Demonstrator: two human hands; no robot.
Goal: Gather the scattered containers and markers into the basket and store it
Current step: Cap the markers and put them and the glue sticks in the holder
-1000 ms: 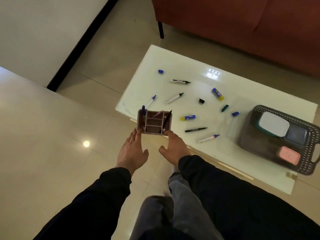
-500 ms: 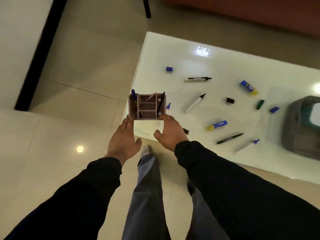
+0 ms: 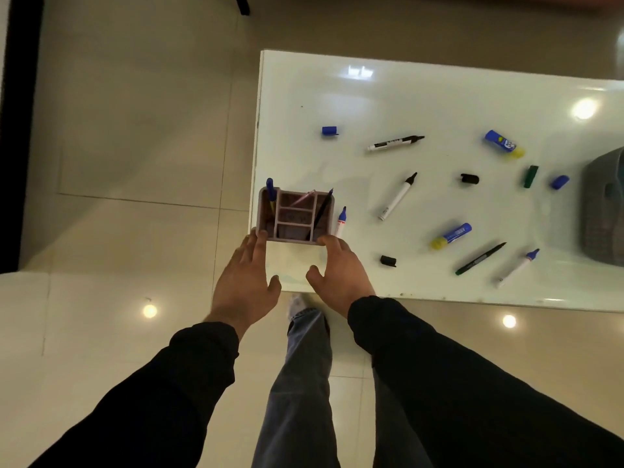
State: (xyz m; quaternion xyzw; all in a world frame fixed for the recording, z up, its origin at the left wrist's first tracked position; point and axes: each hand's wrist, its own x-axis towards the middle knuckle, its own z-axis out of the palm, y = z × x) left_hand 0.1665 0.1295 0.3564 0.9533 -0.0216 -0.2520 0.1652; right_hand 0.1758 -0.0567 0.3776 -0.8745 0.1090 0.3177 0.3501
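Observation:
A pink compartmented pen holder (image 3: 295,216) with a few pens in it stands at the near left corner of the white table (image 3: 439,96). My left hand (image 3: 244,282) touches its near left corner with straight fingers. My right hand (image 3: 341,275) presses on its near right corner in the same way. Scattered on the table lie a blue-tipped marker (image 3: 341,221) beside the holder, two black-tipped markers (image 3: 395,142) (image 3: 397,196), a green pen (image 3: 480,259) and another blue-tipped marker (image 3: 517,267). The dark basket (image 3: 604,214) is cut off at the right edge.
Two blue-and-yellow glue sticks (image 3: 450,235) (image 3: 504,144) and loose caps, blue (image 3: 329,130), black (image 3: 469,179) (image 3: 387,260) and green (image 3: 530,176), lie among the markers. Tiled floor surrounds the table; a dark furniture leg (image 3: 242,3) stands at the top.
The view has swung over the table, so the basket has slid to the right edge. Both hands stay on the pen holder at the table's left corner.

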